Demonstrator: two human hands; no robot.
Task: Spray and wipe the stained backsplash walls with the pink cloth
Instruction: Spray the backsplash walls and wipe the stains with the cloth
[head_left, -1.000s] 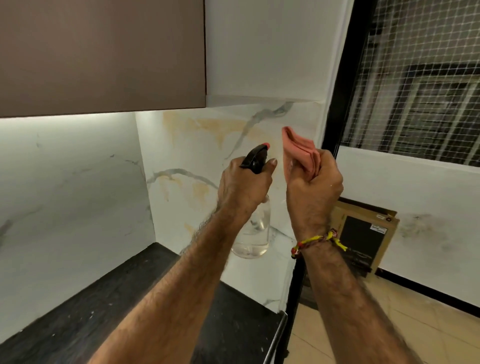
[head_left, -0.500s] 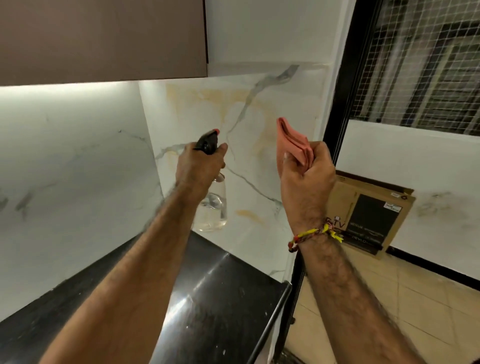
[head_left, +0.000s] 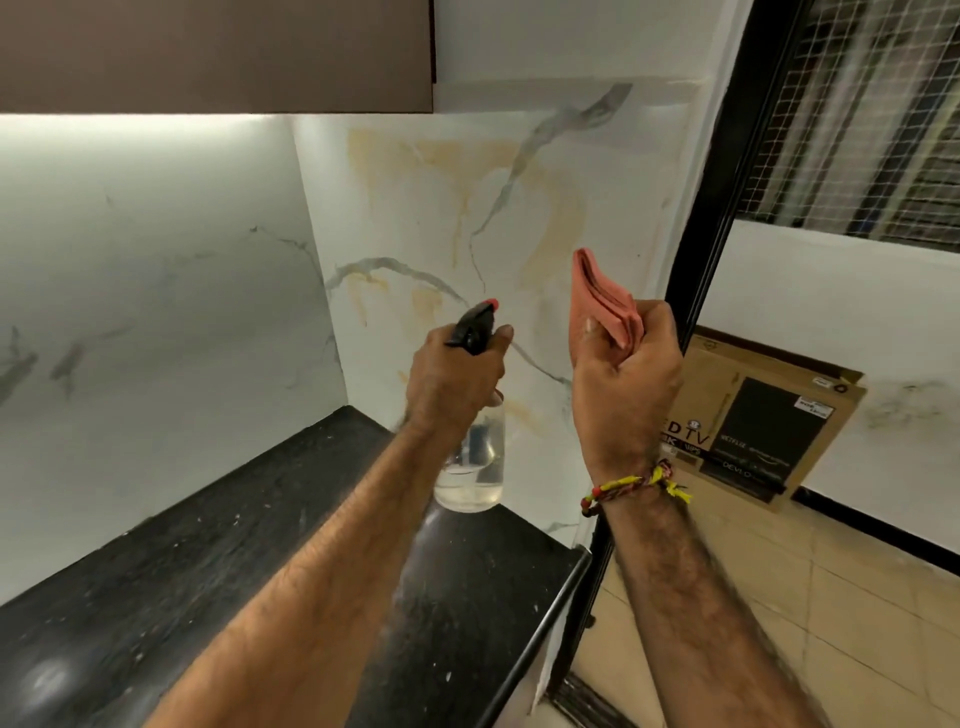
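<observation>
1. Our left hand (head_left: 457, 379) grips the neck of a clear spray bottle (head_left: 472, 467), fingers curled round it below the black head with its red nozzle tip, which points at the far wall.
2. Our right hand (head_left: 623, 384) clutches the folded pink cloth (head_left: 602, 296), which stands upright out of the fist, just right of the bottle and apart from the wall.
3. The backsplash wall (head_left: 467, 208) ahead shows yellowish stains among grey veins; a second white panel (head_left: 156, 312) meets it at the corner on the left.
4. The black surface (head_left: 208, 571) lies below our arms, speckled with white marks.
5. A cardboard TV box (head_left: 753, 421) leans against the wall at the right, on the tiled floor (head_left: 779, 597).
6. A beaded thread band (head_left: 634, 486) circles our right wrist.
</observation>
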